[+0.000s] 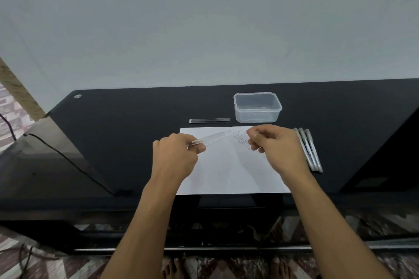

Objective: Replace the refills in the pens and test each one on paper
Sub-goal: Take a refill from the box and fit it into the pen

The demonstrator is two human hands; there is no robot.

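pen barrel [209,138]: clear, blurred; held above the far left part of the paper [226,172], long axis running from near-left up to far-right, open end aimed toward the right hand

left hand [175,157]: grip pinched shut on the barrel's near-left end, thumb and fingertips around it

right hand [272,142]: grip closed, fingertips pinched together just right of the barrel's far end, apart from it; whether a refill or pen tip sits in the pinch cannot be told. judged the nearer hand for feeding the barrel, along that same slant

paper: white sheet at the near edge of the bench [124,131], scribbles near its far right corner

spare refills [209,120]: thin dark rods, side by side, just beyond the paper's far edge

finished pens [308,149]: three, lying parallel beside the paper's right edge

plastic container [257,106]: clear, lidless, toward the far edge of the bench
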